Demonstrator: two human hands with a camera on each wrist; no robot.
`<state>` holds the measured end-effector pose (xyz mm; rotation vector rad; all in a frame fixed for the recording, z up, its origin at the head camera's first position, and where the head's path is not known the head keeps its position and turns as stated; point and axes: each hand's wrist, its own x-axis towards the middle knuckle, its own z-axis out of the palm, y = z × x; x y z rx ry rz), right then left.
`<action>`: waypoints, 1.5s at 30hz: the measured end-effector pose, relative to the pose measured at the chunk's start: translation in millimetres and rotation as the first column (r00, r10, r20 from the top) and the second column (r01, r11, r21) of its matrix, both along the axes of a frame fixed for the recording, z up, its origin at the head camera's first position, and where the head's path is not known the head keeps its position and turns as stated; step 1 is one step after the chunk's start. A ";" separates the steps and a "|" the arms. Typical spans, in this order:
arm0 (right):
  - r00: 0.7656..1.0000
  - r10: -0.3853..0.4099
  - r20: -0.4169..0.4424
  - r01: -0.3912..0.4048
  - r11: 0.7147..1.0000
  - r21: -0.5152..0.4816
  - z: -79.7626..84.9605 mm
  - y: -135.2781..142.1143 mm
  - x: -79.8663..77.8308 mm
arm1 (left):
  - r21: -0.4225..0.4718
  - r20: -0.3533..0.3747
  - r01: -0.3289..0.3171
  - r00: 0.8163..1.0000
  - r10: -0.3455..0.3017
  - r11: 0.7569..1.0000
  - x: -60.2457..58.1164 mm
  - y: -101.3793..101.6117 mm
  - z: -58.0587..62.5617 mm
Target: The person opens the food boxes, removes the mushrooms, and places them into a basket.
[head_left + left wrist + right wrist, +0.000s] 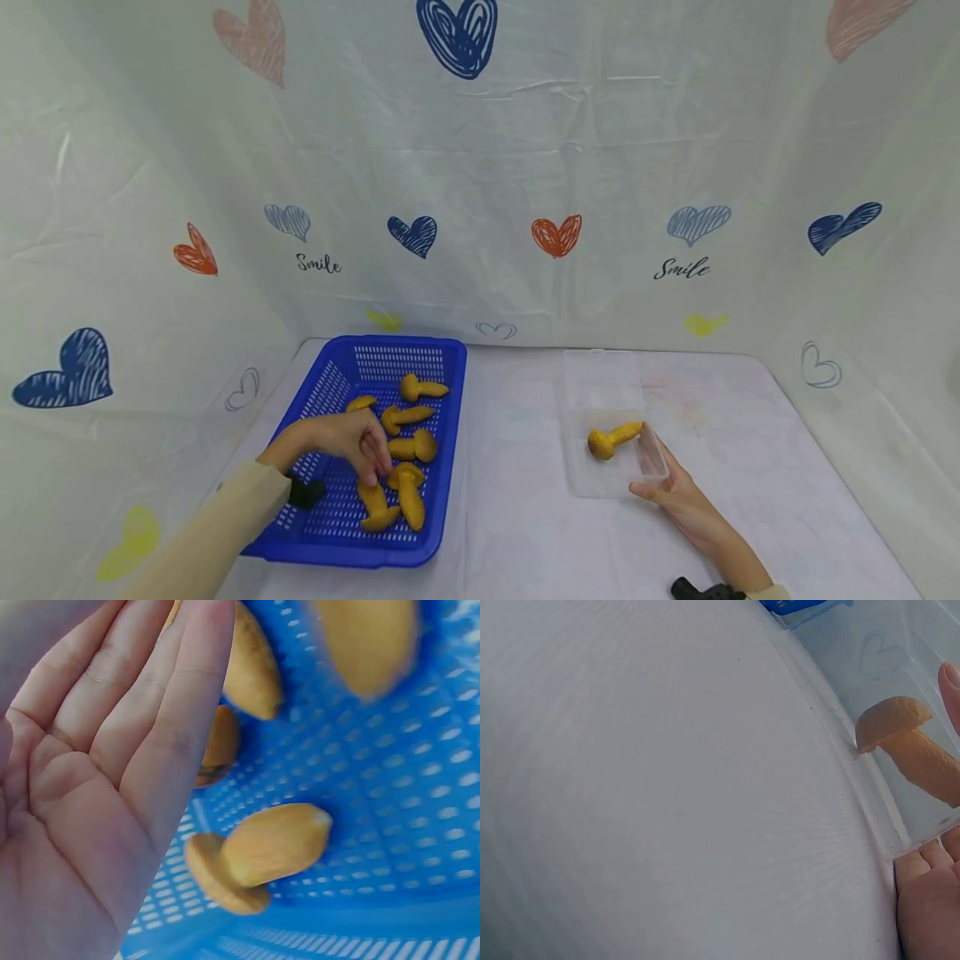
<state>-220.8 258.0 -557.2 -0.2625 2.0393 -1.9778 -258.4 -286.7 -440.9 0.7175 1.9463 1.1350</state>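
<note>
My left hand (356,440) hovers in the blue basket (453,417), fingers pointing down close to a yellow-brown mushroom (372,497). In the left wrist view its fingers are fairly straight beside several mushrooms, and no grip on one shows; the fingertips are cut off by the frame. Another mushroom (409,496) lies right beside that one. On the right, my right hand (686,497) holds the right side of a clear plastic box (592,483), thumb and fingers on its wall. A single mushroom (602,444) lies inside, also seen in the right wrist view.
More mushrooms lie farther back in the basket, among them one at the back (422,388). The box's clear lid (600,379) is folded back behind it. A white cloth (517,500) covers the table, and a heart-printed curtain (480,167) encloses it.
</note>
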 end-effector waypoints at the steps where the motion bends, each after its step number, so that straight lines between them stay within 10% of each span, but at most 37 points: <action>1: 1.000 -0.003 0.002 0.003 1.000 0.002 -0.1 0.1 0.0 | 0.003 -0.002 -0.001 1.000 0.001 1.000 -1.9 0.6 2.0; 23: 1.000 0.011 -0.001 -0.011 1.000 -0.005 -1.0 2.0 -1.1 | 0.061 -0.215 -0.046 0.975 0.058 0.997 -53.6 72.4 50.9; 31: 1.000 -0.003 0.005 0.003 1.000 0.002 -1.6 0.7 -0.2 | 0.092 -0.347 -0.199 0.912 0.218 0.976 -48.4 127.8 63.1; 45: 1.000 -0.023 0.003 0.023 1.000 -0.011 -2.3 1.5 1.2 | 0.255 -0.286 -0.367 0.856 0.432 0.895 -37.0 204.7 66.5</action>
